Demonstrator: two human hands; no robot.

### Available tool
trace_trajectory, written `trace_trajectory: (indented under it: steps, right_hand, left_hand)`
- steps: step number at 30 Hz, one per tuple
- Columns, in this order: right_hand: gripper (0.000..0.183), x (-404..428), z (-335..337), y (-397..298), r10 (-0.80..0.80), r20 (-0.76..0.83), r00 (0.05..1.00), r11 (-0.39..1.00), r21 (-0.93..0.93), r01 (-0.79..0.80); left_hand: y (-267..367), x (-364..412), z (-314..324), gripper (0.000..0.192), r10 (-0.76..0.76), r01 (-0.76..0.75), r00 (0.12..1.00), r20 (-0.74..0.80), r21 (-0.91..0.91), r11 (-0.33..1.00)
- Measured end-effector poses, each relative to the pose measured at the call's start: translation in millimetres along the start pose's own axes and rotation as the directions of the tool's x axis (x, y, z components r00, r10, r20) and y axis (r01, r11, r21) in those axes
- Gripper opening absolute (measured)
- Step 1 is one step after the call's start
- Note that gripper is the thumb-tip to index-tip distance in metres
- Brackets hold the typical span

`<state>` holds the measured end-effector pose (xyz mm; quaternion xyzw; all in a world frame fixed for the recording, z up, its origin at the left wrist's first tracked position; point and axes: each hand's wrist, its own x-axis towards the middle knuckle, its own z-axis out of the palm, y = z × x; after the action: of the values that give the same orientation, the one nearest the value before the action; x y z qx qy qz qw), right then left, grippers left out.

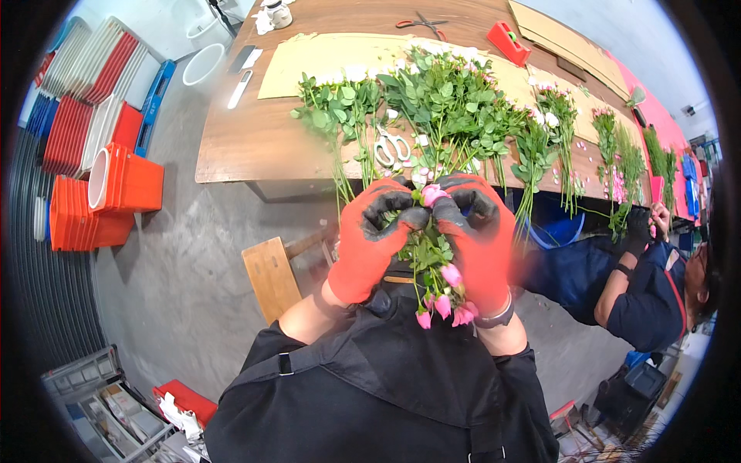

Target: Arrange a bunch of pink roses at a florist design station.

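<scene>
Both hands wear orange-red gloves with black palms and fingertips, close together in front of my chest. My left hand (376, 237) grips green leaves and stem just below a pink rose (433, 195). The thumb and fingers of my right hand (477, 231) pinch that rose's petals. Below, between my wrists, several more pink roses (443, 305) hang head down from a leafy spray. Beyond my hands, white-handled scissors (392, 148) lie on the wooden table (260, 139), among loose petals and cut stems. Leafy rose bunches (446, 98) rest with white and pink heads on cardboard.
A co-worker (637, 289) works at the right with flowers in hand. A red tape dispenser (508, 44), red-handled scissors (422, 24) and a white-handled tool (239, 89) lie on the table. A wooden stool (271, 278) stands below its edge; orange buckets (124, 179) stand left.
</scene>
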<state>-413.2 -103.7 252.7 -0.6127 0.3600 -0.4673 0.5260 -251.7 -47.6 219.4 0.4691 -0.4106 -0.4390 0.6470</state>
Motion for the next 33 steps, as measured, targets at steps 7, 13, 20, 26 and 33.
trace_trajectory:
  steps: [7,13,20,26,33]
  right_hand:
    - [0.024,2,5,-4,0.155,-0.142,0.978,0.978,0.161,-0.131]
    - [0.036,2,0,4,0.040,0.032,0.999,0.990,0.133,-0.044]
    - [0.029,7,1,23,0.286,0.068,0.956,0.810,0.516,-0.279]
    - [0.063,1,-28,63,0.196,-0.020,0.980,0.970,0.153,-0.191]
    - [0.089,-45,-10,59,0.009,0.252,0.968,0.998,-0.068,0.008]
  left_hand:
    - [-10,-4,-2,0.035,-0.144,0.144,0.989,0.016,-0.221,0.965]
    - [-10,-3,-3,0.037,-0.123,0.137,0.990,0.074,-0.238,0.962]
    - [-17,-1,-4,0.036,-0.236,0.269,0.963,0.133,-0.371,0.889]
    - [-1,13,1,0.015,-0.323,0.292,0.946,-0.010,-0.402,0.868]
    - [-4,28,-4,0.028,-0.366,0.308,0.931,-0.004,-0.532,0.789]
